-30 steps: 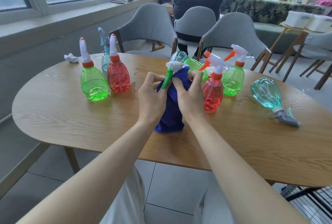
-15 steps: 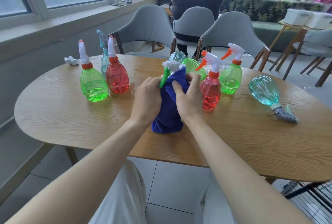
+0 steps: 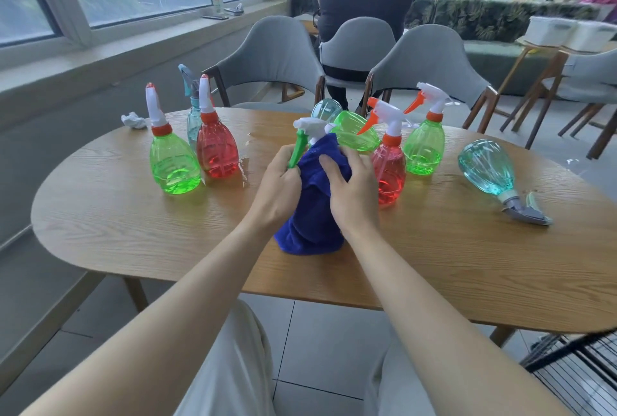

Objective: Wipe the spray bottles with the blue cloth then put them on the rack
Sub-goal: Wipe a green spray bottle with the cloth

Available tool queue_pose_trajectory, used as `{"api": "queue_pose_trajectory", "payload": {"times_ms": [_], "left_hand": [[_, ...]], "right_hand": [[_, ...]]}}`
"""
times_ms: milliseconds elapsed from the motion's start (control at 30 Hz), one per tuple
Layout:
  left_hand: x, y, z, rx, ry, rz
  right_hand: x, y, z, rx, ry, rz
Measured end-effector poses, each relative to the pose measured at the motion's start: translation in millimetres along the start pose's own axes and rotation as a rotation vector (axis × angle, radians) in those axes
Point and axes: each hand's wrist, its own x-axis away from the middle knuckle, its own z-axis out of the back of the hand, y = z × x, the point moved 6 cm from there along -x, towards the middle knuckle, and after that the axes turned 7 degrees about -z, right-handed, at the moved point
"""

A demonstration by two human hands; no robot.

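A spray bottle with a white head and green trigger (image 3: pixel 305 135) stands at the table's middle, its body wrapped in the blue cloth (image 3: pixel 314 212). My left hand (image 3: pixel 277 188) grips the bottle at its neck, by the trigger. My right hand (image 3: pixel 350 188) presses the cloth round the bottle's side. Other bottles stand around: green (image 3: pixel 172 162) and red (image 3: pixel 217 152) at the left, red (image 3: pixel 389 168) and green (image 3: pixel 424 145) at the right. A teal bottle (image 3: pixel 487 168) lies on its side at the far right.
A green bottle (image 3: pixel 357 132) and a teal one (image 3: pixel 325 108) lie behind the cloth. Another teal bottle (image 3: pixel 193 115) stands behind the red one. A crumpled tissue (image 3: pixel 133 120) sits far left. Grey chairs (image 3: pixel 277 58) and a person stand beyond the table (image 3: pixel 100 225). A black wire rack (image 3: pixel 581 372) is at bottom right.
My hands have shifted slightly on the cloth and the wrapped bottle has turned a little. The other bottles have not moved.
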Motion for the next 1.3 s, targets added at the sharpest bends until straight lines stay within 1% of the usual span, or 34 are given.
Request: {"api": "queue_pose_trajectory", "payload": {"times_ms": [67,200,267,333,400,467,533,567,600,633,733,833,900,967,1000,1033,1067,1133,1167,1200,1233,1300], "left_hand": [[3.4,6.3,-1.8,0.008,-0.016,-0.012],[5.7,21.0,-3.0,0.029,-0.083,-0.106],[1.2,32.7,-7.6,0.016,-0.091,-0.107],[-5.5,40.0,-10.8,-0.041,-0.056,-0.081],[-11.7,39.5,-11.0,-0.070,0.006,-0.020],[-16.2,36.1,-11.0,-0.055,0.047,0.020],[-17.6,37.6,-10.9,-0.049,0.066,0.037],[-18.4,38.1,-10.2,-0.045,0.078,0.038],[-19.4,37.6,-7.9,-0.040,0.100,0.041],[-19.9,37.2,-4.1,-0.030,0.129,0.051],[-20.5,38.2,9.2,0.049,0.216,0.096],[-21.8,41.5,12.1,0.118,0.225,0.110],[-21.0,44.2,11.2,0.135,0.213,0.115],[-20.6,45.7,8.8,0.148,0.190,0.120],[-20.6,47.1,7.1,0.143,0.179,0.113],[-20.4,48.0,5.4,0.130,0.175,0.106],[-20.3,49.8,4.8,0.124,0.187,0.103],[-22.0,48.3,7.8,0.142,0.250,0.135],[-22.6,45.9,10.5,0.152,0.287,0.159],[-23.0,43.1,13.1,0.162,0.309,0.184],[-22.8,41.2,14.5,0.174,0.310,0.204],[-21.8,37.8,13.4,0.187,0.267,0.219]], "right_hand": [[-2.3,1.7,3.0,-0.011,0.034,-0.016],[-2.3,2.6,13.3,-0.099,0.105,-0.052],[0.2,5.5,16.9,-0.095,0.110,-0.086],[2.2,10.4,11.8,-0.059,0.030,-0.127],[5.8,16.7,2.4,-0.040,-0.125,-0.143],[8.7,21.7,-3.5,-0.032,-0.252,-0.111],[10.5,25.9,-5.8,0.030,-0.303,-0.063],[9.8,28.1,-5.9,0.049,-0.303,-0.049],[9.8,28.1,-4.3,0.046,-0.279,-0.038],[8.5,27.8,-0.3,0.011,-0.220,-0.031],[2.8,12.1,22.3,-0.169,0.048,-0.057],[-9.8,-2.7,34.9,-0.360,0.229,-0.147],[-14.7,-12.0,34.4,-0.439,0.278,-0.243],[-17.4,-23.1,28.4,-0.373,0.221,-0.301],[-16.9,-30.9,23.4,-0.292,0.150,-0.273],[-14.0,-38.0,15.9,-0.210,0.063,-0.212],[-10.4,-43.5,6.4,-0.130,-0.017,-0.106],[4.3,-50.5,-13.6,0.107,-0.132,0.167],[11.2,-48.3,-23.8,0.258,-0.159,0.274],[15.6,-44.9,-31.0,0.380,-0.169,0.345],[16.1,-43.6,-33.5,0.446,-0.156,0.378],[8.3,-47.1,-25.3,0.451,-0.110,0.354]]}}
